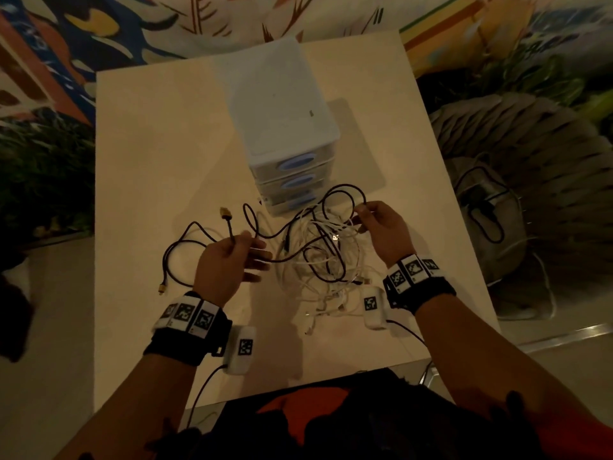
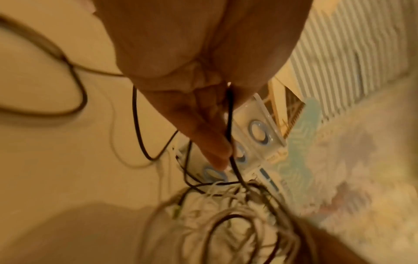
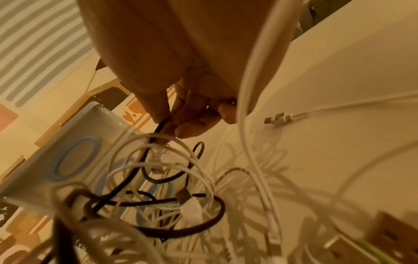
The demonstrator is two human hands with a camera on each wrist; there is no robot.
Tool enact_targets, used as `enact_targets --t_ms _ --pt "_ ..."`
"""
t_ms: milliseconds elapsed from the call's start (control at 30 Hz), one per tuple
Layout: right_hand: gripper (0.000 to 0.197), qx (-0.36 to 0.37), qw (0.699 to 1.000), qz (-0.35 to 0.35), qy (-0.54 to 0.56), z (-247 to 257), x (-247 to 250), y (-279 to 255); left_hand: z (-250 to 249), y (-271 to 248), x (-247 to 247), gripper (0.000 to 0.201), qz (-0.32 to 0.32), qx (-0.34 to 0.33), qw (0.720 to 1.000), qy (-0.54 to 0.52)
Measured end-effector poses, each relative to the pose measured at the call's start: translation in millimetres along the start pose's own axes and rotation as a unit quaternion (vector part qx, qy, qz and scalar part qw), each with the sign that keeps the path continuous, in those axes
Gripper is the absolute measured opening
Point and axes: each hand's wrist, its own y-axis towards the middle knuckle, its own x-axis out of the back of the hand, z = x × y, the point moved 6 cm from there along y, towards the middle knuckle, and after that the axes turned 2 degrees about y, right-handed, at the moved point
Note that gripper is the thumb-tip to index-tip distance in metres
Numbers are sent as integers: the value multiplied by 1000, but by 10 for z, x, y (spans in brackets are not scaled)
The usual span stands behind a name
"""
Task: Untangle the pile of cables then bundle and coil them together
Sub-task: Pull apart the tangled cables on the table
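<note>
Both forearms carry black straps with tag markers. Left hand pinches a black cable between thumb and forefinger, just below its gold plug; the other fingers are extended. Between the hands, a tangle of white cables rests on the white table, with the black cable looping through it. Right hand pinches the black cable's far loop above the tangle. Beyond the hands stands a small drawer unit.
</note>
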Motion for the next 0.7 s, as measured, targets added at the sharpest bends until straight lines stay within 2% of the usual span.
enact_targets --t_ms 100,133,200,267,300,367,400,467,500,567,633,700 --pt "16 12 999 4 33 87 42 -80 91 47 113 28 -4 34 984 172" --pt "15 4 998 13 68 108 37 -114 103 57 133 31 18 42 967 251" --pt "13 -6 989 30 143 163 7 -162 83 77 171 42 45 27 913 405" --pt "13 -5 986 31 161 227 -1 -184 33 86 209 47 7 -5 861 508" --pt "14 -2 987 27 159 268 -4 -194 -7 75 197 48 -16 -21 855 519" --pt "15 2 987 26 161 351 -21 -216 -114 47 62 46 -29 -99 869 483" --pt "14 4 986 29 161 385 -32 -224 -177 26 -64 44 -15 -163 870 464" --pt "12 3 985 32 169 435 -42 -247 -211 -21 -364 52 50 -247 844 474" --pt "11 2 983 33 179 447 -41 -258 -195 -36 -502 59 83 -255 825 498" --pt "12 -2 978 35 203 451 -40 -278 -148 -34 -695 71 122 -228 797 545" --pt "11 -10 971 48 235 420 -65 -309 -150 -24 -805 76 134 -196 804 546" --pt "9 -18 963 74 257 367 -119 -356 -200 -23 -880 79 130 -183 828 514"
